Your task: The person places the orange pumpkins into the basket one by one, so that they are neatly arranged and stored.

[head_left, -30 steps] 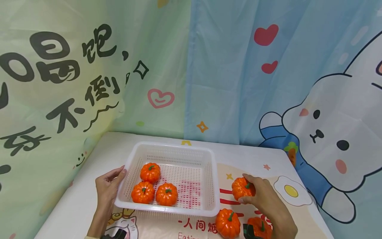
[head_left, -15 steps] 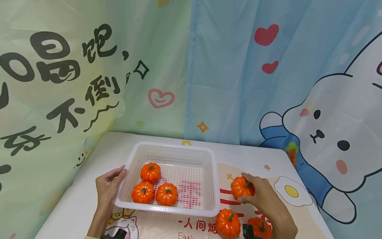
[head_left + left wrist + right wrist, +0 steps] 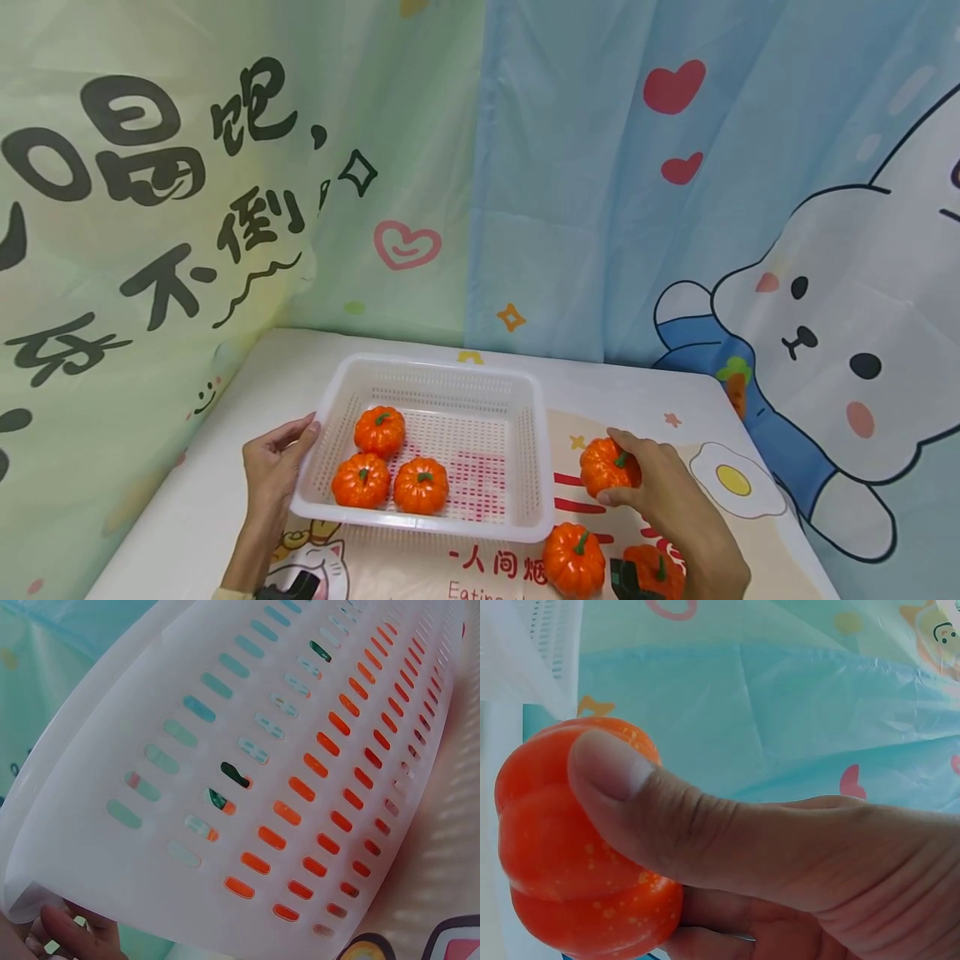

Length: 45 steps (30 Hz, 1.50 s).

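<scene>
Right of the white basket [image 3: 525, 450], my right hand [image 3: 663, 487] grips a small orange pumpkin [image 3: 602, 468] with a green stem. In the right wrist view, the thumb [image 3: 652, 802] presses on the ribbed side of that pumpkin [image 3: 562, 847], with other fingers behind it. My left hand [image 3: 276, 467] holds the basket by its left rim; in the left wrist view its fingers [image 3: 75, 934] curl at the rim's corner. Three pumpkins sit in the left part of the basket: one at the back [image 3: 379, 432], one at front left [image 3: 361, 481] and one to its right [image 3: 422, 486].
Two more pumpkins lie on the table's printed mat, one near the basket's front right corner [image 3: 573, 560], the other [image 3: 660, 571] partly behind a dark wrist device [image 3: 626, 577]. Printed curtains [image 3: 555, 167] hang behind the white table [image 3: 217, 467].
The right hand has shifted the pumpkin very slightly to the left and up. The left hand and the basket keep their places, while the whole head view drifts a little.
</scene>
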Tool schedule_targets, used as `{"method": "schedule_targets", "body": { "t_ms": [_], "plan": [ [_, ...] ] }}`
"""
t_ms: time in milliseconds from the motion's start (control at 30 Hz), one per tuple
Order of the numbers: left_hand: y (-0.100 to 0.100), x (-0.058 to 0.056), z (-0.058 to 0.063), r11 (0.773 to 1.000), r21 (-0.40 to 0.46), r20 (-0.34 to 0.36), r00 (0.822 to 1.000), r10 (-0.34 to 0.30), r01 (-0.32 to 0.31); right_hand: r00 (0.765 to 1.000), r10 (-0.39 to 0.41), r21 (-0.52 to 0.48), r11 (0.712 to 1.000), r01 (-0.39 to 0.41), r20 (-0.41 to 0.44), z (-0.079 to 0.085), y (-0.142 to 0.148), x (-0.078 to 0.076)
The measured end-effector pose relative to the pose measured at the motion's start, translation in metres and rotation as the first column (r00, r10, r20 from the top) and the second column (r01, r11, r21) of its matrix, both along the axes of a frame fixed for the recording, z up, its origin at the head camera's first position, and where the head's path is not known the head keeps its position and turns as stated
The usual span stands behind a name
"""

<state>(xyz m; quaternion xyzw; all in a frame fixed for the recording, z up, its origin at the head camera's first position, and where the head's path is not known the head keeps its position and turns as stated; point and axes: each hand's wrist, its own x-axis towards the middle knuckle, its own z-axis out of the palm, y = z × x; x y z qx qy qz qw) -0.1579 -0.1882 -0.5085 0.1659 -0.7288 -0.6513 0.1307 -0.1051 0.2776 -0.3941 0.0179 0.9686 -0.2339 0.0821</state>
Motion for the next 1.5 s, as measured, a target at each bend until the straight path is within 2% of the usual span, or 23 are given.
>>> {"method": "schedule_targets", "body": {
  "t_ms": [200, 567, 1033, 1333, 1500],
  "plan": [
    [0.001, 0.001, 0.0, 1.0, -0.007, -0.01, 1.0, -0.001, 0.001, 1.0, -0.015, -0.002, 1.0, 0.015, 0.024, 0.003, -0.003, -0.003],
    [0.0, 0.002, 0.0, 1.0, -0.004, -0.002, 1.0, 0.002, -0.002, 1.0, 0.003, -0.004, 1.0, -0.003, -0.019, 0.009, -0.009, -0.001],
    [-0.002, 0.0, -0.001, 1.0, 0.0, 0.002, 1.0, -0.006, 0.006, 0.998, 0.051, -0.035, 0.998, -0.051, -0.022, 0.012, -0.024, -0.003],
    [-0.003, -0.003, 0.001, 1.0, 0.006, -0.01, 1.0, -0.006, 0.006, 0.994, 0.093, -0.073, 0.993, -0.097, -0.054, 0.014, -0.037, -0.008],
    [-0.002, 0.0, 0.002, 1.0, 0.009, 0.014, 1.0, -0.001, 0.001, 0.994, 0.092, -0.095, 0.991, -0.096, -0.054, 0.012, -0.042, -0.008]
  ]
}}
